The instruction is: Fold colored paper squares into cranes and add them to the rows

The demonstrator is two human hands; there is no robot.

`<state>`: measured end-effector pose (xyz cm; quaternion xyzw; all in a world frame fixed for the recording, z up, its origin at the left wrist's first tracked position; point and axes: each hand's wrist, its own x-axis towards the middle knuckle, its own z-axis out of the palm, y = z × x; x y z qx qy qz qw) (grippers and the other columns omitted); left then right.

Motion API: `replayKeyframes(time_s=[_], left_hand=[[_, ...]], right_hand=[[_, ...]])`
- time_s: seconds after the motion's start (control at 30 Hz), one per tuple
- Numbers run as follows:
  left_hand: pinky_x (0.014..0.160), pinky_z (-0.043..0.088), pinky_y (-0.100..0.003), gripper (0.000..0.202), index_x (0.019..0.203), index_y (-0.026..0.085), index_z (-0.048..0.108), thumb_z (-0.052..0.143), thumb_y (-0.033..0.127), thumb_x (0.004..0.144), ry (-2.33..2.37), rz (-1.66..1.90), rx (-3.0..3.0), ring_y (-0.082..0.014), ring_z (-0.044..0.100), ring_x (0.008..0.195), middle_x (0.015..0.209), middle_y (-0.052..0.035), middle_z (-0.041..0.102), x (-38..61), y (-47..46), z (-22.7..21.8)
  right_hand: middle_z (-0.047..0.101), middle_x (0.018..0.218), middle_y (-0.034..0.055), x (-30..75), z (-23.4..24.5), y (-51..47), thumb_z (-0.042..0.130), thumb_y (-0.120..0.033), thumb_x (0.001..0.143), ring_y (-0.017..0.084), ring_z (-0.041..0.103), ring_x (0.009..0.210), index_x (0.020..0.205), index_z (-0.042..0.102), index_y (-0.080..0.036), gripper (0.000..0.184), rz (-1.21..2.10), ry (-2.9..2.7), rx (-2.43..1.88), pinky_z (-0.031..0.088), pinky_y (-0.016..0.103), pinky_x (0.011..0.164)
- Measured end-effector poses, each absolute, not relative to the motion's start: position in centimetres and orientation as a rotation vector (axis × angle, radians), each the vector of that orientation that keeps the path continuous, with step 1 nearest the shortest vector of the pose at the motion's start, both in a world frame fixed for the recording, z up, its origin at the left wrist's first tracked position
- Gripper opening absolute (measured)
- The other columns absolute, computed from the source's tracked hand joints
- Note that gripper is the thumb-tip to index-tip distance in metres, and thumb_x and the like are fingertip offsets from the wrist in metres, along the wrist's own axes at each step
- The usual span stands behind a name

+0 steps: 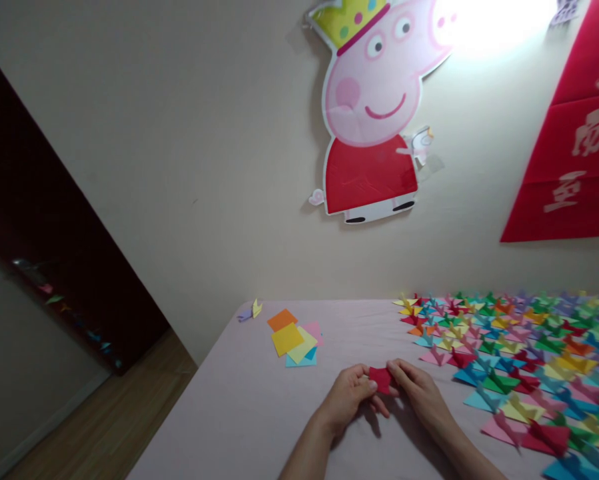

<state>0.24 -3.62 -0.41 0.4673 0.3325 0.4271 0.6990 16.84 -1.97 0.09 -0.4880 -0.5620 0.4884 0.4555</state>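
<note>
A small red piece of origami paper (380,380) is held up between my two hands, a little above the table. My left hand (352,395) pinches its left side between thumb and fingers. At the right edge, my right hand (416,387) grips the paper with thumb and fingertips. The paper looks folded, but its exact folds are too small to make out. Left of my hands lie loose square sheets, among them a yellow-orange sheet (284,340), an orange sheet (282,320) and a light blue sheet (299,363).
Rows of folded paper cranes (519,380) cover the right side of the pink-covered table (219,413). Two more paper cranes (250,312) sit at the far left corner. A cartoon pig cutout (369,120) and a red banner (569,153) hang on the wall behind.
</note>
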Motion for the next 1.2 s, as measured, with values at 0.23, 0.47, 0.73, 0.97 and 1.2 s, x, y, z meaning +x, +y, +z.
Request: replayKeyframes(time_s=[0.23, 0.47, 0.73, 0.97, 1.2], left_hand=[[0.043, 0.035, -0.019, 0.033, 0.090, 0.022, 0.043, 0.063, 0.046, 0.080, 1.018, 1.111, 1.122, -0.0121, 0.058, 0.048, 0.074, -0.0016, 0.071, 1.0, -3.5, -1.7], [0.065, 0.047, -0.023, 0.017, 0.082, 0.023, 0.048, 0.048, 0.006, 0.077, 1.403, 1.369, 1.525, -0.0139, 0.061, 0.075, 0.094, -0.0012, 0.063, 1.0, -4.1, -0.4], [0.070, 0.043, -0.025, 0.018, 0.080, 0.022, 0.051, 0.053, 0.005, 0.077, 1.467, 1.198, 1.817, -0.0146, 0.055, 0.078, 0.095, -0.0012, 0.051, 2.1, -5.3, 0.8], [0.072, 0.043, -0.025, 0.009, 0.088, 0.022, 0.059, 0.064, 0.023, 0.081, 1.328, 1.189, 1.609, -0.0161, 0.056, 0.080, 0.091, -0.0003, 0.059, 1.7, -5.2, 0.6], [0.076, 0.043, -0.028, 0.018, 0.088, 0.017, 0.065, 0.053, 0.028, 0.083, 1.080, 1.206, 1.361, -0.0184, 0.057, 0.080, 0.083, -0.0026, 0.064, 0.7, -4.1, -0.1]], right_hand=[[0.057, 0.064, -0.0032, 16.9, -0.4, -1.9, 0.063, -0.076, 0.070, 0.015, 0.048, 0.057, 0.083, 0.065, -0.021, 0.057, 1.209, -1.304, -1.143, 0.038, 0.026, 0.055], [0.054, 0.057, -0.0063, 16.4, -0.7, -1.9, 0.061, -0.071, 0.078, 0.012, 0.045, 0.050, 0.103, 0.058, -0.021, 0.056, 1.337, -1.227, -0.996, 0.037, 0.026, 0.052], [0.060, 0.063, -0.0057, 16.3, -1.7, -1.6, 0.076, -0.054, 0.073, 0.014, 0.053, 0.056, 0.105, 0.055, -0.022, 0.049, 1.335, -1.237, -0.953, 0.041, 0.027, 0.055], [0.062, 0.068, -0.0035, 16.5, -2.3, -1.5, 0.072, -0.054, 0.077, 0.017, 0.058, 0.062, 0.102, 0.054, -0.023, 0.043, 1.289, -1.236, -0.972, 0.045, 0.028, 0.060], [0.061, 0.071, -0.0028, 16.3, -1.4, -1.8, 0.070, -0.051, 0.078, 0.017, 0.059, 0.065, 0.083, 0.057, -0.023, 0.032, 1.162, -1.383, -0.978, 0.046, 0.027, 0.060]])
